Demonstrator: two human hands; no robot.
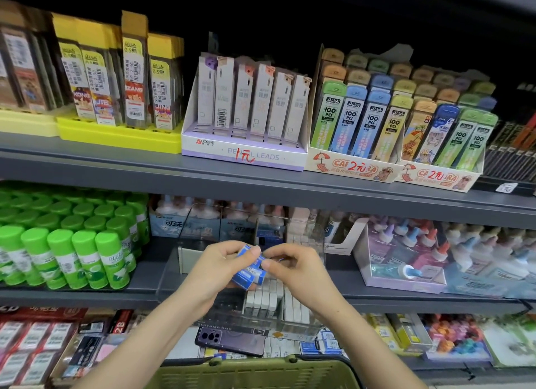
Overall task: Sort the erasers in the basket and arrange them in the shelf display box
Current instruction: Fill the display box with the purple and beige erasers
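Left hand (pixel 218 263): fingers curled round a small stack of blue erasers (pixel 250 275), thumb on top. Right hand (pixel 293 264): thumb and fingertips pinch the right end of the top eraser of that stack. Both hands meet at the stack, just above the clear box (pixel 169 275) on the middle shelf. The box contains rows of white erasers (pixel 265 299), upright, at its near end. Green basket (pixel 255 372): nearest, bottom centre, below the arms. Phone (pixel 232 341): flat, between basket and box. Glue sticks (pixel 72 245): left of the box.
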